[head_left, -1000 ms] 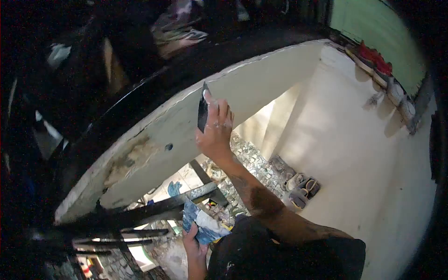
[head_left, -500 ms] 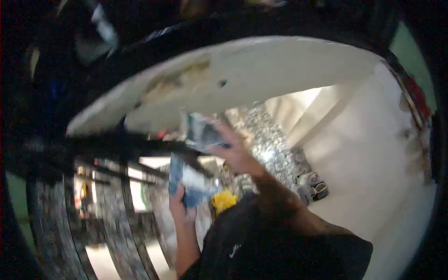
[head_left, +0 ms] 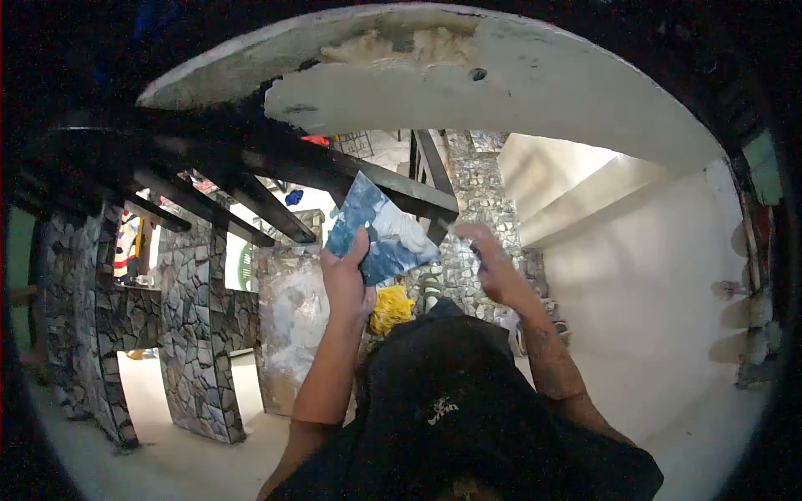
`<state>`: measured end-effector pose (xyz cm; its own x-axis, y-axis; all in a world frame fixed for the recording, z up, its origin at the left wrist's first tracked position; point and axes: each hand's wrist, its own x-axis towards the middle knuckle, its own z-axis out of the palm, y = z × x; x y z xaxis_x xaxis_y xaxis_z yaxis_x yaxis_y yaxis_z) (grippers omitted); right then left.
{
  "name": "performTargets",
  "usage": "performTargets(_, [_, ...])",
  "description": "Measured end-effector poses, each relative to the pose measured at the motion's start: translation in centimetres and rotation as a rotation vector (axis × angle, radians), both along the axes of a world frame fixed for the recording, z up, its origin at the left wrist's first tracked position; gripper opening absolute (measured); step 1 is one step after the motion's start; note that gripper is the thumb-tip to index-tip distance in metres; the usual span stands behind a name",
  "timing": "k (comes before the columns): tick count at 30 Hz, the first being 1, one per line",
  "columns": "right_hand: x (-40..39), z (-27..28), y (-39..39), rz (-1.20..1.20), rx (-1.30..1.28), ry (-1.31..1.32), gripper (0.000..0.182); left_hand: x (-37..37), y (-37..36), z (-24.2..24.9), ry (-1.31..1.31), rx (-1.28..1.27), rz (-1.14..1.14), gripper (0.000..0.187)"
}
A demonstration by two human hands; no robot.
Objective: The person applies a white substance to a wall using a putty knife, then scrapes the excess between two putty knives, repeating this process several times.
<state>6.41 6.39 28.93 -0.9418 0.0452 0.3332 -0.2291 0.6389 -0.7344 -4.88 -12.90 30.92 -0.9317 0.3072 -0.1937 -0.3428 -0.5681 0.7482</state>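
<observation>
My left hand (head_left: 347,271) grips a flat blue board (head_left: 363,221) by its lower left part, thumb on top. A mound of white paste (head_left: 401,230) lies on the board's right half, with thinner smears around it. Just right of the board, apart from it, my right hand (head_left: 499,271) is raised with its fingers curled. Motion blurs the fingertips; something dark and thin shows between them, too unclear to name.
A pale wall (head_left: 501,104) with a rough, stained patch and a small hole curves overhead. Dark beams (head_left: 267,204) cross at left above stone-patterned pillars (head_left: 192,334). Below my hands are a yellow crumpled item (head_left: 391,309) and a white-smeared surface (head_left: 292,313). A smooth pale wall (head_left: 635,275) stands at right.
The view has shifted, so the overhead wall sits higher. My right hand, earlier above the board with a flat greyish thing, is now right of it. The board is turned differently and its paste shows clearly.
</observation>
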Motion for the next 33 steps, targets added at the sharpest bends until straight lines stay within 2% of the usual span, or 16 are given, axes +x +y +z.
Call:
performTargets(4, [0.8,6.5,-1.7,-0.015,0.172,0.025,0.046,1.5,0.9,-0.7,0.072,-0.212,0.119,0.020])
performTargets(7, [-0.1,4.5,-2.8,0.086,0.351,0.107,0.045,1.8,1.8,-2.3,0.093,-0.319,0.165,0.026])
performTargets(10, [0.4,3.7,-4.1,0.027,0.378,0.153,0.037,2.8,3.1,-0.6,0.144,-0.451,0.242,0.038])
performTargets(12, [1.4,1.5,-3.1,0.057,0.399,0.096,0.039,1.7,3.2,-5.4,0.352,-1.012,0.407,0.042])
performTargets(14, [2.5,0.1,-2.1,0.204,0.045,-0.003,0.048,1.0,3.8,-4.6,0.282,-0.898,0.350,0.046])
performTargets(16, [3.8,2.7,1.5,0.205,-0.104,-0.096,0.064,1.0,4.3,-2.0,0.036,-0.441,0.171,0.049])
performTargets(17, [5.4,2.2,3.9,-0.041,-0.291,-0.182,0.064,0.4,4.5,-1.7,-0.019,-0.368,0.162,0.049])
performTargets(19, [7.4,0.2,9.6,-0.504,-0.960,0.022,0.057,-0.5,4.4,-3.8,0.107,-0.219,0.114,0.046])
performTargets(20, [8.6,-4.1,16.4,-0.544,-0.723,0.203,0.055,-0.5,4.6,-3.5,0.091,-0.217,0.073,0.045])
performTargets(21, [8.9,-2.9,20.3,-0.578,-0.794,0.390,0.052,-0.2,4.8,-3.4,0.071,-0.223,0.040,0.044])
performTargets(22, [9.1,-1.6,24.1,-0.601,-0.841,0.580,0.050,0.1,5.1,-4.0,0.101,-0.235,0.002,0.040])
performTargets(23, [9.0,4.1,24.2,-0.598,-1.202,0.794,0.048,0.3,5.3,-4.7,0.129,-0.251,-0.035,0.037])
performTargets(25, [7.0,7.8,27.4,-0.615,-1.078,0.959,0.043,-0.4,5.1,-5.4,0.152,-0.274,-0.129,0.035])
performTargets(28, [6.9,12.5,26.7,-0.768,-1.153,1.004,0.042,0.6,7.1,-4.8,0.073,-0.332,-0.239,0.036])
performTargets(31, [7.5,10.0,24.2,-0.447,-1.303,0.953,0.063,0.6,10.0,-2.9,0.018,-0.109,-0.436,0.038])
performTargets(33, [6.9,9.0,18.2,-0.431,-1.269,0.814,0.069,0.5,12.2,0.0,-0.070,-0.135,-0.464,0.035])
